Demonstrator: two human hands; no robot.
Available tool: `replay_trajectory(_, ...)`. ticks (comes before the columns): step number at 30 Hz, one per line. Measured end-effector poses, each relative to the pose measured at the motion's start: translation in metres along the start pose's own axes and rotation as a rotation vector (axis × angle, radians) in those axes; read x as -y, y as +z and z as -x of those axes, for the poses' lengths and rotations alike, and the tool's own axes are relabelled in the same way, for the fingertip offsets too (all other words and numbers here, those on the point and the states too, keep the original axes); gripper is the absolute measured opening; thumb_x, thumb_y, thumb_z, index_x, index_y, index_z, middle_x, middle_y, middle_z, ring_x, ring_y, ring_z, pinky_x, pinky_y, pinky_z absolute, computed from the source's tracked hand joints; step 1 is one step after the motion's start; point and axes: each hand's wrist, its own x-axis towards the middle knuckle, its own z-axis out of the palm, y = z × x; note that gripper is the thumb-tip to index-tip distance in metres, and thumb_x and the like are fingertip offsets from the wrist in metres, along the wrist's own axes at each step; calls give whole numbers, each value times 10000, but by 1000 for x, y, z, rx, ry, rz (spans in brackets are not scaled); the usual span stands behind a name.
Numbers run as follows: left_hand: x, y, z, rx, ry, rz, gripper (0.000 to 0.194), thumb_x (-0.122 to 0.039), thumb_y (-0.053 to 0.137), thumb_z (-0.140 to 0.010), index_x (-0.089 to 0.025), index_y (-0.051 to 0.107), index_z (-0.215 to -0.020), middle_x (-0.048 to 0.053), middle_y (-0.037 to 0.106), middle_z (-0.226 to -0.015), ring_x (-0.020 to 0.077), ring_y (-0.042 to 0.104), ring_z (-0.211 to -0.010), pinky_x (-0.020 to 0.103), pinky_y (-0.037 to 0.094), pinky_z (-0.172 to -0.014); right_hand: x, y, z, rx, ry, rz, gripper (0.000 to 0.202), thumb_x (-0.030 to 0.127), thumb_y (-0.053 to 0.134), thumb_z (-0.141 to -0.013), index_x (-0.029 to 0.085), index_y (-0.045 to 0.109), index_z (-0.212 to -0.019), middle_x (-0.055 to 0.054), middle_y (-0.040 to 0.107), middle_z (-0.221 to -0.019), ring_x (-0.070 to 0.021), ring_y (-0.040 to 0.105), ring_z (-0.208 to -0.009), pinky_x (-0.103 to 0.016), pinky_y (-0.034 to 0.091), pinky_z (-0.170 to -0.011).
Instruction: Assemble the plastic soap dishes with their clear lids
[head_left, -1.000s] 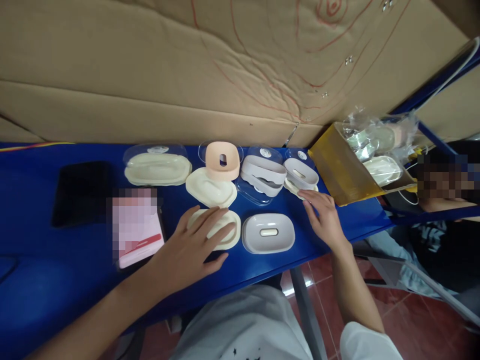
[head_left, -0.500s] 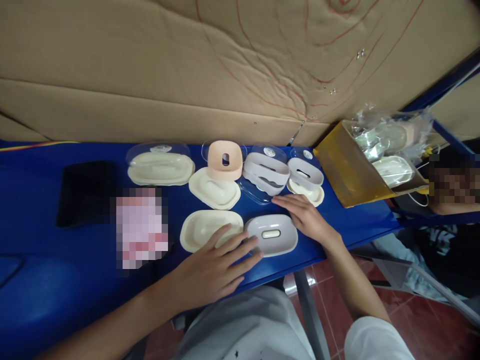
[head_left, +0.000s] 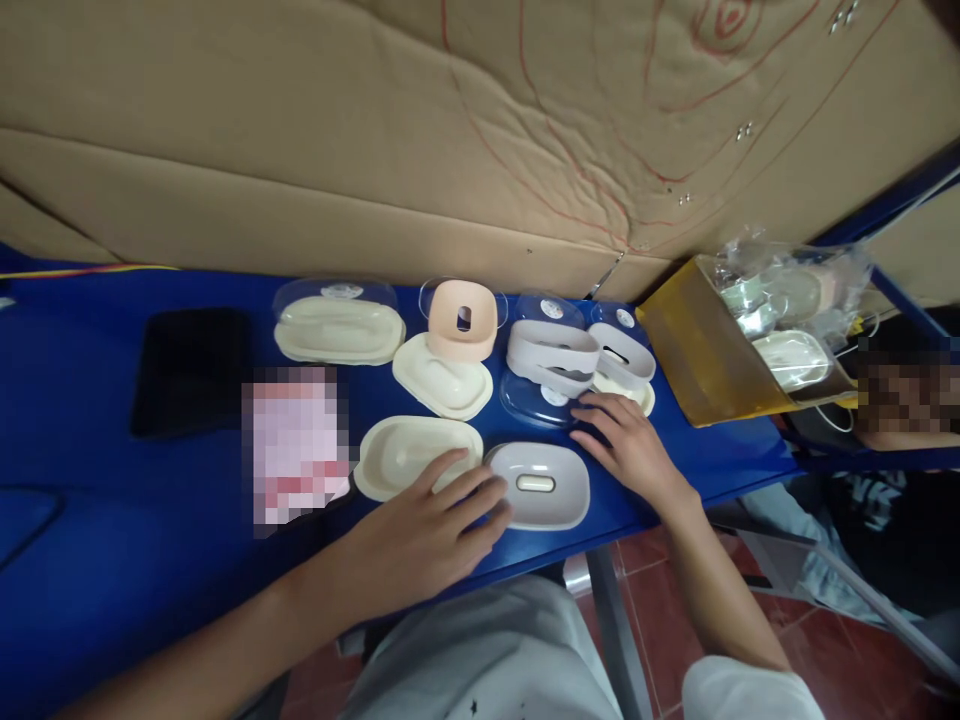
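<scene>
While the left hand (head_left: 459,515) spreads its fingers loosely over the near left edge of a glossy pale-grey oval dish with a cream bar in its slot (head_left: 559,508), seemingly holding nothing, the right hand (head_left: 628,440) is partly open, fingertips at the right rim of a clear plastic oval lid with a round white label (head_left: 525,402); whether it grips that lid cannot be told. Both the dish and the lid lie on the blue tabletop (head_left: 150,530), the lid farther back. Just left of the dish sits a shallow cream oval tray (head_left: 394,455), partly overlapped by the left fingers. Behind the lid rest stacked pale-grey oval rings (head_left: 551,352), near a peach rounded-square piece with a slot (head_left: 450,335).
</scene>
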Motion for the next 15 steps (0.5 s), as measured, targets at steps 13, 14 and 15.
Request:
replay_trajectory(13,-1,2,5,-21,62,-21,188,-168,576,-1082,-201,719,-1200,74,737,-1297,266,649,-1223,462,446,-1115,-10,9,18,-72,7,9,598,478,664,-1080,288,511,-1626,-159,647,-1504,-366,610,-1429,-575,552,-1146)
replay_trajectory(14,-1,2,5,-25,64,-28,197,-155,569,-1081,-201,719,-1202,70,741,-1282,263,655,-1208,455,453,-1097,-9,6,21,-77,12,-27,584,440,656,-1091,300,498,-1636,-148,644,-1527,-350,608,-1446,-561,552,-1161)
replay_trajectory(15,-1,2,5,-33,62,-32,206,-145,566,-1081,-201,717,-1209,67,744,-1266,260,659,-1191,449,458,-1081,-6,3,24,-77,24,-70,563,405,647,-1101,311,497,-1635,-136,645,-1540,-333,613,-1450,-545,555,-1170)
